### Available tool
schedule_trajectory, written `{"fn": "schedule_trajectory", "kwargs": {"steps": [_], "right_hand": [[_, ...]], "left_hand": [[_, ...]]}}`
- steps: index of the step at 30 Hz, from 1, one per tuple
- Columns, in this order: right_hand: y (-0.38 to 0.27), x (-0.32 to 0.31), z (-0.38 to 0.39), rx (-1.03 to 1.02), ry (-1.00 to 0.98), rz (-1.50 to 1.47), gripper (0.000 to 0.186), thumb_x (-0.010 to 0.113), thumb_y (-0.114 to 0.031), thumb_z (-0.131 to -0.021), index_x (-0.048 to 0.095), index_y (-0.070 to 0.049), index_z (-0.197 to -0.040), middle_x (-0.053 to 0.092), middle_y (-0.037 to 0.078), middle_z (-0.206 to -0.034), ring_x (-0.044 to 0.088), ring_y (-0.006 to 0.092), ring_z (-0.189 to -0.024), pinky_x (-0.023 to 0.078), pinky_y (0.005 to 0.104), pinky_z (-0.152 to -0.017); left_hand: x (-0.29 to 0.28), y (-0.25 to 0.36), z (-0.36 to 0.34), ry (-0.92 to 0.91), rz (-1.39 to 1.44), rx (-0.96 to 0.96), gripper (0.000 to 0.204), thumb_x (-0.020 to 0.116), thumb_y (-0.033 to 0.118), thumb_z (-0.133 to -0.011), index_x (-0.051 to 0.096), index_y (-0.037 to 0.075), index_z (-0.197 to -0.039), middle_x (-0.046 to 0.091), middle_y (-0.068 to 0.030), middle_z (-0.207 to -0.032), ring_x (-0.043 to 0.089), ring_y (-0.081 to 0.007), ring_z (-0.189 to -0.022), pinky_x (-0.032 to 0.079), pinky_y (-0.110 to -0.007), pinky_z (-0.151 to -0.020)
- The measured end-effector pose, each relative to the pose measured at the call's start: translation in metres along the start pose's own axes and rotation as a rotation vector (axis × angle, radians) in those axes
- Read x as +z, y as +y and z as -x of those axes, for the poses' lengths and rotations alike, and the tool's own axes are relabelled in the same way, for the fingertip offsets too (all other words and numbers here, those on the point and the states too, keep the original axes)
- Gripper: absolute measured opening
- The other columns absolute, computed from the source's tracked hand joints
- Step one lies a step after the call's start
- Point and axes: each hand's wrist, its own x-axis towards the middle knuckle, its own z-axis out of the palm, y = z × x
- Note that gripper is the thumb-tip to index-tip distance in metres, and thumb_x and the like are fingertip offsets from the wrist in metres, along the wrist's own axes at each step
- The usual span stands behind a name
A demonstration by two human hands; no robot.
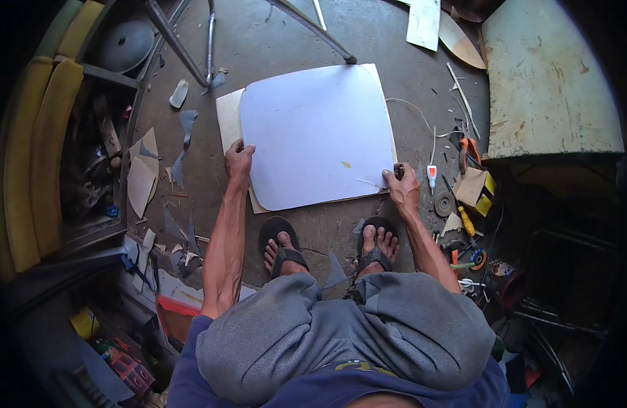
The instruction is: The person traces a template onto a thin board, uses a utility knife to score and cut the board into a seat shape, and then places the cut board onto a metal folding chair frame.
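A pale, round-cornered panel lies flat on a slightly larger, off-white board on the floor. At the panel's left edge my left hand is closed, thumb on top and fingers curled at the rim. My right hand is a loose fist at the lower right corner, its thumb against the panel's edge. Something small and dark shows between its fingers, too hidden to name. A thin light line crosses the panel beside that thumb; whether it is a mark or a slim tool is unclear.
Metal legs reach the board's far edge. To the right lie a white glue bottle, orange-handled scissors, a yellow screwdriver, a small box and a grinding disc. Scraps litter the left floor. A cabinet stands right.
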Motion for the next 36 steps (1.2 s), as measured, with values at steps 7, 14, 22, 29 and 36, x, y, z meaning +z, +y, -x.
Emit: {"fn": "schedule_trajectory", "kwargs": {"steps": [7,14,22,29,36], "right_hand": [[0.002,-0.009,0.000,0.009,-0.027,-0.004,0.038,0.077,-0.030,-0.085,0.069,-0.002,-0.108,0.067,0.015,-0.100,0.067,0.0293,-0.092,0.052,0.0401,-0.084],[0.004,-0.004,-0.001,-0.010,-0.037,-0.035,0.040,0.076,-0.030,-0.085,0.068,0.001,-0.110,0.070,0.016,-0.104,0.068,0.0263,-0.095,0.053,0.0377,-0.086],[0.006,-0.006,0.002,-0.043,-0.048,-0.060,0.037,0.075,-0.027,-0.086,0.068,0.000,-0.110,0.068,0.017,-0.103,0.067,0.0300,-0.095,0.052,0.0396,-0.086],[0.005,-0.009,0.004,-0.066,-0.011,-0.115,0.040,0.075,-0.024,-0.085,0.068,-0.003,-0.118,0.067,0.016,-0.102,0.067,0.0295,-0.094,0.052,0.0399,-0.087],[0.005,-0.011,0.003,-0.053,-0.064,-0.084,0.042,0.075,-0.024,-0.086,0.068,-0.009,-0.125,0.063,0.013,-0.096,0.065,0.0272,-0.090,0.052,0.0391,-0.085]], "left_hand": [[0.009,0.006,0.009,-0.028,0.023,0.000,0.058,0.069,0.013,-0.089,0.053,-0.008,-0.140,0.064,-0.0199,-0.131,0.063,-0.0276,-0.118,0.049,-0.037,-0.102],[-0.004,-0.031,-0.023,0.043,0.041,0.017,0.058,0.071,0.019,-0.087,0.057,-0.006,-0.138,0.069,-0.0171,-0.124,0.065,-0.0229,-0.113,0.050,-0.034,-0.097],[-0.024,-0.006,0.000,0.068,0.364,-0.178,0.038,0.063,0.016,-0.091,0.063,0.001,-0.126,0.062,0.0019,-0.080,0.054,-0.0066,-0.064,0.042,-0.024,-0.056],[-0.009,-0.060,0.013,0.319,-0.268,0.166,0.033,0.063,0.015,-0.088,0.070,0.001,-0.117,0.072,-0.0095,-0.095,0.068,-0.0239,-0.085,0.055,-0.035,-0.079],[0.010,-0.058,0.039,0.337,-0.548,0.324,0.041,0.065,0.018,-0.083,0.069,0.002,-0.121,0.066,-0.0187,-0.118,0.061,-0.0350,-0.118,0.049,-0.045,-0.101]]}}
